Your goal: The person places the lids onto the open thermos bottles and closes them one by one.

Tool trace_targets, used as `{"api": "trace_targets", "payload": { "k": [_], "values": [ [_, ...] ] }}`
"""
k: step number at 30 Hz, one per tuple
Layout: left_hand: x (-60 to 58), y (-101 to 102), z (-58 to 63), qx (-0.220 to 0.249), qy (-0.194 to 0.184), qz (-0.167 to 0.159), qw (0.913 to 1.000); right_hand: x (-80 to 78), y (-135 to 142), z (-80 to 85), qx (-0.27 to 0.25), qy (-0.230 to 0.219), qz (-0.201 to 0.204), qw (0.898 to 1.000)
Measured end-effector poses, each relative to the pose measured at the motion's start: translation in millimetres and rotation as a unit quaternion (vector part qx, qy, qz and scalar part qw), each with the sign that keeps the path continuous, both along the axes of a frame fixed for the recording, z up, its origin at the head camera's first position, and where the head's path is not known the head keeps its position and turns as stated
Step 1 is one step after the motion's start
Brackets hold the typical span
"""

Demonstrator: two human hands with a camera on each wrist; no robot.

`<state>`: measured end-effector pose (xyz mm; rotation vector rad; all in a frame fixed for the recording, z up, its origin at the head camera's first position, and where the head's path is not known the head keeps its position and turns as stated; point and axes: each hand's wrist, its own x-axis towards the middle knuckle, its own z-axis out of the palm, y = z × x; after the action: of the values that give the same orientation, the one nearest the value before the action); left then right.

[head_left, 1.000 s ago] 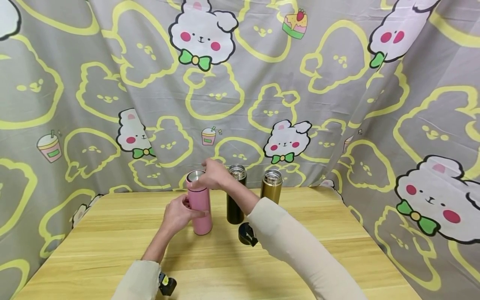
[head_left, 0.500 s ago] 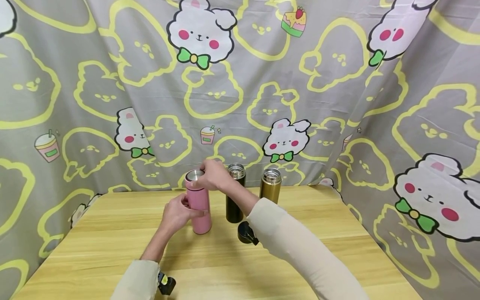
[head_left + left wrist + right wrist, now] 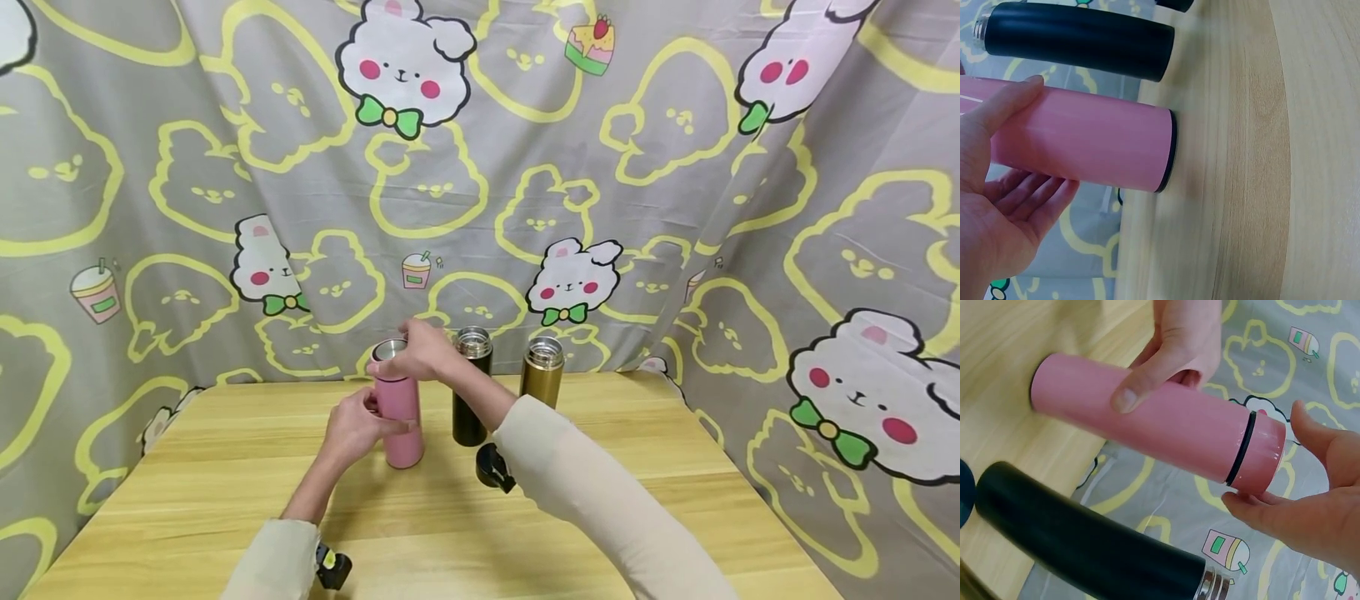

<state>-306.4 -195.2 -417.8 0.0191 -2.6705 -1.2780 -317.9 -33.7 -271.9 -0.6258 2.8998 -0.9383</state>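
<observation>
A pink thermos bottle (image 3: 401,425) stands upright on the wooden table. My left hand (image 3: 360,425) grips its body, the thumb (image 3: 1013,100) lying across the pink wall in the left wrist view. At the bottle's top, my right hand (image 3: 423,350) is around the short pink cap (image 3: 1266,450), above a black ring. In the right wrist view its fingers (image 3: 1254,509) touch the cap's edge, while the thumb stands a little apart. The top shows a silver inside within a dark rim.
To the right stand a black thermos bottle (image 3: 471,417) and a gold one (image 3: 542,379), both uncapped. A black lid (image 3: 495,467) lies in front of the black bottle. Another small black lid-like piece (image 3: 335,571) lies beside my left sleeve. A patterned curtain (image 3: 465,192) hangs behind the table.
My right hand has turned slightly about the cap, its thumb shifting left across the front. The left hand and the bottles hold their places.
</observation>
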Motion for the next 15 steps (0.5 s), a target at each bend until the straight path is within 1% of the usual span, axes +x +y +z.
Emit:
{"api": "trace_targets", "payload": {
  "k": [3,8,12,15],
  "values": [
    [-0.1,0.1,-0.1,0.006,-0.003,-0.004,1.0,-1.2,0.2,2.1,-0.01,-0.014,0.019,1.0],
    [0.3,0.6,0.2,0.004,-0.003,-0.002,1.0,-2.7,1.2,4.2,0.0,-0.007,0.041,0.999],
    [0.4,0.3,0.0,0.001,-0.002,-0.002,1.0,-3.8,1.6,1.6,0.003,0.008,0.036,0.999],
    [0.1,0.1,-0.2,-0.002,-0.001,0.002,1.0,-4.5,1.2,-2.5,-0.002,0.027,0.021,0.999]
  ]
}}
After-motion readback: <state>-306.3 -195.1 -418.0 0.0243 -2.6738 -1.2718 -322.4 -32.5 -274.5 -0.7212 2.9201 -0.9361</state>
